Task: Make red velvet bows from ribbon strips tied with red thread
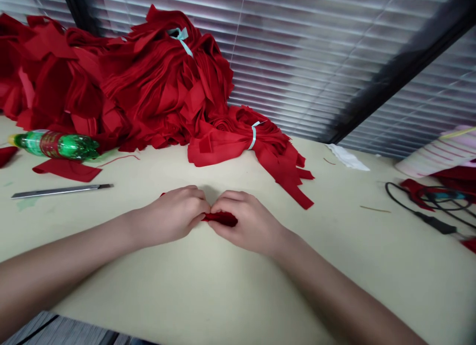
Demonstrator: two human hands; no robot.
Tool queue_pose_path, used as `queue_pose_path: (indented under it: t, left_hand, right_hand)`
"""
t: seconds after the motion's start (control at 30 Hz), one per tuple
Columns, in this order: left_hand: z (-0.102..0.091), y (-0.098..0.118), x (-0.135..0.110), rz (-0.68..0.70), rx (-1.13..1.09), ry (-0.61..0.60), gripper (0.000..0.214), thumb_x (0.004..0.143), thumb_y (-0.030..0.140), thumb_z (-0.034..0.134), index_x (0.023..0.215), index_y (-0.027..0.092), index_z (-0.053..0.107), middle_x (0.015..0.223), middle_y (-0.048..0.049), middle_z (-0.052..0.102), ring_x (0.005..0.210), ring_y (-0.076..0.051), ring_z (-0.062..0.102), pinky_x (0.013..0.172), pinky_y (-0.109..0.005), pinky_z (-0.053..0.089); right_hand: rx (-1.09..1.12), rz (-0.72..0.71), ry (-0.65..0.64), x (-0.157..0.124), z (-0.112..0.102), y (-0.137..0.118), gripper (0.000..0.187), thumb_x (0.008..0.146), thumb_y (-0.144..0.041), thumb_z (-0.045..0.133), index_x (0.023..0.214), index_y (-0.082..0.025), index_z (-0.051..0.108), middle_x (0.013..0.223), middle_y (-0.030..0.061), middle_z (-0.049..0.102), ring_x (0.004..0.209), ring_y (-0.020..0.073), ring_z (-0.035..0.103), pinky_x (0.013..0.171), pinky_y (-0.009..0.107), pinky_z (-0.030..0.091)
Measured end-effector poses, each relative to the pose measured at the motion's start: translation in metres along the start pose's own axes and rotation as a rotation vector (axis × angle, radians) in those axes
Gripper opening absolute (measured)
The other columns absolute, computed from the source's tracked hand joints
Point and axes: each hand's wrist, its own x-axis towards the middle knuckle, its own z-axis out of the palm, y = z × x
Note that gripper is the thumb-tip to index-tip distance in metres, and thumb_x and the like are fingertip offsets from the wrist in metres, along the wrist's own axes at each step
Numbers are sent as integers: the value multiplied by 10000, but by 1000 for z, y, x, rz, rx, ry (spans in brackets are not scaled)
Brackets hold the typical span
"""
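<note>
Between my two hands is a small piece of red fabric, mostly hidden by the fingers. My left hand is closed on its left part, and a red tip shows behind the knuckles. From the other side my right hand pinches it, fingers curled and thumb underneath. The fingertips of both hands meet, just above the pale table. Beyond the hands lies a bundle of red fabric strips tied with a light blue band.
A large heap of red fabric bundles fills the back left against window blinds. At left lie a green bottle, a loose red strip and a metal cutter. A black cable and a white-pink roll are at right.
</note>
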Motion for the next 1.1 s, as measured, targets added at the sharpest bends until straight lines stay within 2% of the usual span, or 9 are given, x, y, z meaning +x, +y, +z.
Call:
queue_pose_path:
  t: [0.17,0.27,0.33,0.43,0.5,0.7,0.9,1.1]
  left_hand:
    - [-1,-2,0,-29,-50,-11,177,839,129,465,763,168,620,778,-40,579,767,-168,539,659,-270,430]
    - [-1,-4,1,-24,-64,-14,175,832,117,471,781,162,633,774,-44,587,755,-166,539,668,-279,430]
    - [-1,-5,2,-2,-68,-7,177,824,102,474,775,157,635,755,-41,587,738,-161,537,669,-281,426]
    - [-2,-5,3,17,-69,-2,169,811,95,490,710,149,615,709,-30,575,695,-150,526,632,-265,410]
    - [-3,-5,4,10,-61,-8,172,806,99,504,669,143,598,688,-28,565,677,-146,520,611,-254,400]
    - [-9,-7,5,36,-146,-47,163,824,114,505,745,161,640,720,-18,615,678,-127,550,637,-233,408]
    - [-9,-11,6,49,-197,-48,196,827,140,492,753,173,671,740,-8,659,645,-107,570,617,-216,411]
    - [-15,-4,4,74,-178,-43,206,820,133,485,757,173,677,735,-15,666,652,-112,582,613,-207,411]
  right_hand:
    - [-15,-94,74,-2,12,1,48,746,-200,616,761,-208,661,785,4,624,717,126,557,725,275,416]
    - [-198,-182,117,-5,13,1,139,815,-184,548,752,-213,668,776,6,592,705,119,520,717,292,380]
    - [-367,-261,107,-6,13,-2,232,844,-112,469,728,-194,653,728,14,563,694,127,486,692,303,356]
    - [-588,-401,75,-8,13,-8,284,821,-13,398,743,-163,626,715,33,547,701,151,454,679,337,328]
    - [-671,-427,67,-8,16,-11,285,796,16,386,730,-147,610,694,41,525,686,161,434,665,354,313]
    - [-709,-236,67,-9,27,-14,222,785,4,412,784,-122,595,756,78,532,769,210,457,693,386,301]
    - [-417,-108,-5,-5,23,-10,181,845,-90,449,731,-127,584,724,61,568,713,161,511,726,336,343]
    - [-208,-70,109,-3,26,-6,190,817,-104,503,638,-138,557,672,28,580,681,140,522,734,292,405]
